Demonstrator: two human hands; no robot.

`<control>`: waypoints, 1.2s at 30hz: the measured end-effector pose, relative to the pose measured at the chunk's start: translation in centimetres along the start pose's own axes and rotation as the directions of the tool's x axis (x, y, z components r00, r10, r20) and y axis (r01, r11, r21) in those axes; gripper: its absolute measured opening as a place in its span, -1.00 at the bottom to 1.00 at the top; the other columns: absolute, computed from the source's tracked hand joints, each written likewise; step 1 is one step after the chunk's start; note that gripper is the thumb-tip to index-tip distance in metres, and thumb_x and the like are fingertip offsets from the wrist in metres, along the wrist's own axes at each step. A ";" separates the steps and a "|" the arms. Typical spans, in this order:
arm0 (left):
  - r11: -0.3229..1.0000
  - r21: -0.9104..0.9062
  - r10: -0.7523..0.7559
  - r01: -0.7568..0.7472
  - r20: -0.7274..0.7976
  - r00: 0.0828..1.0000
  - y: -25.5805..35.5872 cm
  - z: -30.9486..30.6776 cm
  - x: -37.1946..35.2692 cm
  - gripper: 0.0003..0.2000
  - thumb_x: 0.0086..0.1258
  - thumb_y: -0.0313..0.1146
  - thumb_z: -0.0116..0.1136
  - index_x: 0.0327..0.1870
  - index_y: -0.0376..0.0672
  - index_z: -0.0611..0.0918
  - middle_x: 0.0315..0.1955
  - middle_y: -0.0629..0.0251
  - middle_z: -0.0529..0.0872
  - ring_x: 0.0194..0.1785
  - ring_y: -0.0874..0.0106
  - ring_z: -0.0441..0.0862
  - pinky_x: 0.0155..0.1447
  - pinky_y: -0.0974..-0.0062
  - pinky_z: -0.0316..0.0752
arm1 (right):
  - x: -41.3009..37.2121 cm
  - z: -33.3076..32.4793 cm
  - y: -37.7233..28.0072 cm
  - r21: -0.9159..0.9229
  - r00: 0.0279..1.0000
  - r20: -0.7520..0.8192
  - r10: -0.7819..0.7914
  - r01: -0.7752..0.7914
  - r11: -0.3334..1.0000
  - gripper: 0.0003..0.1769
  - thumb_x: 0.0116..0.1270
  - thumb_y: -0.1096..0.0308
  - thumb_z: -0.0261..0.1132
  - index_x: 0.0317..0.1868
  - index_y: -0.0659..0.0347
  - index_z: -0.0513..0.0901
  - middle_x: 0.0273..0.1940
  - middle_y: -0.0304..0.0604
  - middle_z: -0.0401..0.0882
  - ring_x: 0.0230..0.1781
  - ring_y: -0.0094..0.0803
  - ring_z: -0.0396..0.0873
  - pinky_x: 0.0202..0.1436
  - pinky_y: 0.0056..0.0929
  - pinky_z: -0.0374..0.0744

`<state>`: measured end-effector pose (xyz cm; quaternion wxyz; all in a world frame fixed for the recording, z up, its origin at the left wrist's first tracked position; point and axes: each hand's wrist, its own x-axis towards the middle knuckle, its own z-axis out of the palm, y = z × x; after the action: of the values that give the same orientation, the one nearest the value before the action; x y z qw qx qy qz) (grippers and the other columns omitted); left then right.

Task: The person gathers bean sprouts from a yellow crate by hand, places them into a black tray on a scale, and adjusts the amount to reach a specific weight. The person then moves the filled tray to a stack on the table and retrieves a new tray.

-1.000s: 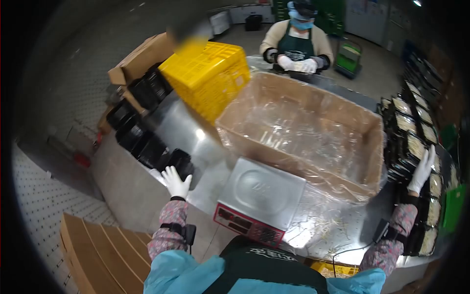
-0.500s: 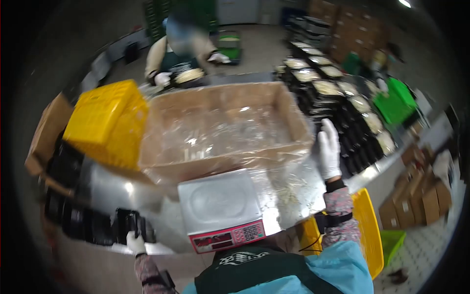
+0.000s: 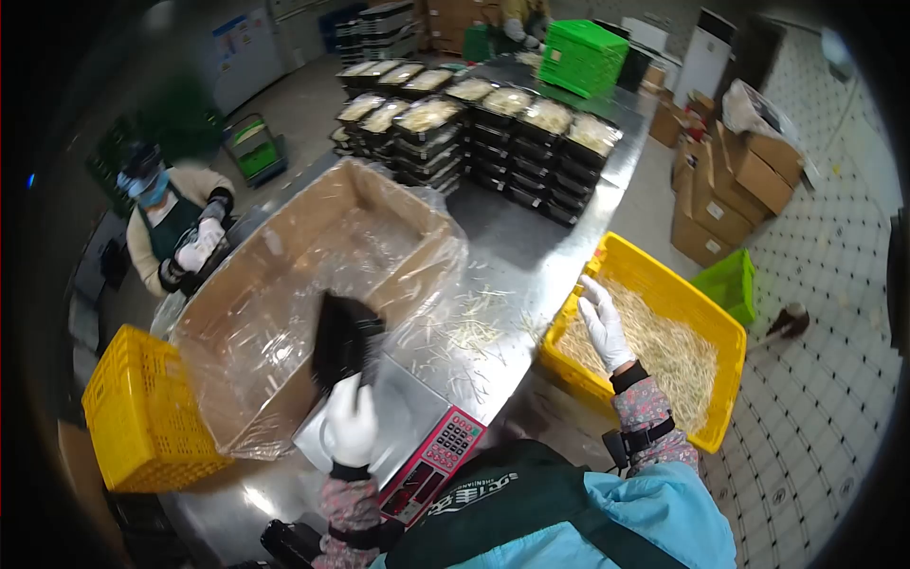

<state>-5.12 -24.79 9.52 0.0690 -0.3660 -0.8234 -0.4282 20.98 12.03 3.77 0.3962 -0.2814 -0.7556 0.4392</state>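
My left hand (image 3: 351, 422), in a white glove, grips a black plastic tray (image 3: 343, 343) by its near end. The tray is tilted and blurred by motion, above the scale (image 3: 444, 453) and the near wall of a large cardboard box (image 3: 403, 275) lined with clear plastic. Over the left rim of a yellow crate (image 3: 728, 379) hangs my right hand (image 3: 605, 327), also gloved, its fingers stretched out and holding nothing. Pale bean sprouts (image 3: 668, 365) fill the crate's bottom beneath it.
Stacks of filled black trays (image 3: 545, 142) stand at the far end of the metal table (image 3: 607, 204). Loose sprouts (image 3: 469, 332) lie beside the scale. A yellow basket (image 3: 142, 408) is at left, a green crate (image 3: 580, 59) at the back. A co-worker (image 3: 175, 223) stands across the table.
My left hand has lifted a black tray from the row at lower left to above the scale. My right hand has moved from beside the stacked trays to the yellow crate. The view has turned right.
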 end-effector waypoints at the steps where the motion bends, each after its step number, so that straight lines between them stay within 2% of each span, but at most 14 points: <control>1: 0.983 -0.089 0.172 -0.160 0.139 0.975 1.1 3.4 1.4 -0.73 0.34 -0.55 0.16 0.05 -0.24 0.67 -0.14 0.07 0.74 -0.03 0.10 0.69 0.10 0.24 0.54 | -0.8 -2.3 -0.6 -0.076 0.999 -0.045 0.018 -0.021 0.997 -0.49 0.52 0.41 0.24 0.44 0.14 0.43 0.33 -0.12 0.48 0.26 -0.29 0.49 0.31 -0.34 0.50; 3: 0.945 -0.188 0.318 -0.267 0.347 0.882 3.8 9.3 2.8 -0.74 0.30 -0.53 0.19 0.00 -0.16 0.69 -0.19 0.16 0.74 -0.09 0.13 0.70 0.06 0.22 0.56 | -2.5 -7.1 -1.4 -0.131 0.982 -0.155 0.104 -0.124 0.983 -0.48 0.51 0.41 0.26 0.45 0.13 0.43 0.32 -0.12 0.49 0.24 -0.31 0.49 0.29 -0.35 0.50; 5: 0.898 -0.161 0.436 -0.409 0.441 0.784 3.5 15.4 3.5 -0.77 0.28 -0.50 0.20 -0.06 -0.12 0.70 -0.22 0.16 0.73 -0.13 0.12 0.69 0.01 0.19 0.56 | -5.0 -11.6 -1.5 -0.106 0.938 -0.282 0.201 -0.239 0.965 -0.48 0.51 0.39 0.26 0.44 0.12 0.44 0.31 -0.13 0.49 0.22 -0.34 0.50 0.28 -0.36 0.51; 9: 0.896 -0.082 0.397 -0.437 0.592 0.702 -0.5 25.2 4.0 -0.76 0.26 -0.45 0.24 -0.05 -0.12 0.72 -0.21 0.11 0.75 -0.11 0.08 0.71 0.04 0.18 0.58 | -12.0 -20.6 1.7 -0.179 0.875 -0.436 0.209 -0.312 0.933 -0.49 0.50 0.36 0.29 0.41 0.20 0.47 0.30 -0.12 0.52 0.21 -0.35 0.53 0.27 -0.39 0.51; 11: 0.864 -0.025 0.377 -0.503 0.695 0.612 -1.7 27.4 5.0 -0.68 0.21 -0.39 0.31 0.02 -0.14 0.71 -0.12 0.11 0.77 -0.01 0.10 0.70 0.13 0.18 0.56 | -15.7 -23.9 2.2 -0.232 0.832 -0.476 0.285 -0.431 0.872 -0.45 0.45 0.33 0.33 0.40 0.25 0.47 0.31 -0.04 0.53 0.29 -0.25 0.51 0.33 -0.34 0.49; 12: 0.789 0.010 0.443 -0.615 0.685 0.579 -0.1 27.6 5.5 -0.54 0.15 -0.35 0.37 0.14 -0.17 0.66 0.04 0.09 0.73 0.11 0.11 0.66 0.19 0.19 0.53 | -17.6 -25.7 3.1 -0.269 0.814 -0.504 0.289 -0.466 0.843 -0.44 0.45 0.32 0.34 0.40 0.26 0.46 0.32 -0.01 0.53 0.31 -0.23 0.50 0.36 -0.33 0.47; 14: 0.826 -0.109 0.483 -0.552 0.642 0.596 6.0 27.1 6.5 -0.36 0.11 -0.38 0.44 0.31 -0.20 0.56 0.20 0.03 0.64 0.25 0.11 0.60 0.33 0.24 0.48 | -20.0 -28.3 3.9 -0.245 0.737 -0.546 0.398 -0.595 0.766 -0.31 0.38 0.20 0.41 0.43 0.28 0.43 0.36 0.10 0.49 0.41 -0.11 0.44 0.47 -0.25 0.39; 17: 0.881 -0.312 0.473 -0.356 0.614 0.632 12.3 29.5 6.4 -0.31 0.17 -0.41 0.46 0.39 -0.21 0.49 0.26 0.00 0.60 0.35 0.13 0.55 0.45 0.29 0.41 | -20.5 -29.4 7.5 -0.428 0.765 -0.502 0.403 -0.625 0.653 -0.18 0.29 0.07 0.47 0.46 0.28 0.39 0.39 0.16 0.45 0.45 -0.03 0.39 0.52 -0.22 0.33; 21: 0.888 -0.361 0.458 -0.285 0.751 0.476 16.5 34.7 4.1 -0.46 0.30 -0.40 0.39 0.33 -0.19 0.57 0.20 0.05 0.67 0.28 0.16 0.62 0.38 0.32 0.47 | -15.4 -26.1 11.0 -0.640 0.882 -0.166 0.440 -0.436 0.632 0.09 0.15 -0.16 0.50 0.53 0.29 0.26 0.48 0.33 0.25 0.54 0.16 0.19 0.58 -0.11 0.24; 25: 0.918 -0.368 0.373 -0.149 0.670 0.641 18.1 35.9 3.0 -0.60 0.39 -0.46 0.30 0.25 -0.25 0.63 0.14 0.08 0.70 0.21 0.25 0.66 0.34 0.39 0.49 | -9.6 -19.4 13.0 -0.739 0.810 0.161 0.564 -0.280 0.613 0.32 0.00 -0.30 0.52 0.59 0.30 0.11 0.55 0.39 0.06 0.59 0.31 0.01 0.59 0.09 0.16; 29: 0.928 -0.370 0.190 0.041 0.565 0.803 17.7 33.1 3.1 -0.66 0.44 -0.52 0.23 0.22 -0.28 0.64 0.08 0.13 0.72 0.17 0.32 0.66 0.30 0.41 0.50 | -7.0 -13.8 14.2 -0.790 0.711 0.378 0.593 -0.086 0.607 0.46 -0.07 -0.32 0.56 0.64 0.22 -0.06 0.60 0.39 -0.11 0.61 0.43 -0.17 0.50 0.47 0.06; 30: 0.949 -0.316 0.180 0.000 0.539 0.823 16.8 32.2 3.3 -0.68 0.45 -0.55 0.20 0.21 -0.29 0.64 0.09 0.13 0.72 0.14 0.34 0.67 0.30 0.42 0.51 | -6.6 -12.8 14.4 -0.796 0.675 0.423 0.604 -0.042 0.604 0.48 -0.09 -0.32 0.57 0.65 0.20 -0.09 0.60 0.38 -0.13 0.61 0.45 -0.20 0.48 0.53 0.04; 34: 0.940 -0.298 -0.014 0.166 0.452 0.892 12.5 28.7 3.6 -0.69 0.49 -0.60 0.11 0.22 -0.34 0.63 0.11 0.13 0.71 0.15 0.37 0.66 0.30 0.43 0.54 | -5.7 -10.9 16.5 -0.826 0.659 0.437 0.613 0.023 0.564 0.57 -0.21 -0.27 0.64 0.67 0.09 -0.15 0.62 0.33 -0.15 0.62 0.42 -0.18 0.44 0.62 0.00; 36: 0.935 -0.265 -0.110 0.236 0.417 0.902 10.6 26.8 3.9 -0.69 0.51 -0.59 0.08 0.23 -0.37 0.61 0.14 0.11 0.69 0.17 0.36 0.65 0.31 0.42 0.53 | -3.9 -11.9 18.4 -0.872 0.723 0.346 0.598 0.012 0.489 0.58 -0.23 -0.23 0.66 0.67 0.09 -0.15 0.62 0.32 -0.15 0.62 0.40 -0.17 0.45 0.60 0.01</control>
<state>4.42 1.44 1.42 -0.1957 -0.3758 -0.7725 -0.4731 34.52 22.66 -10.39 -0.1408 -0.4077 -0.8880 0.1592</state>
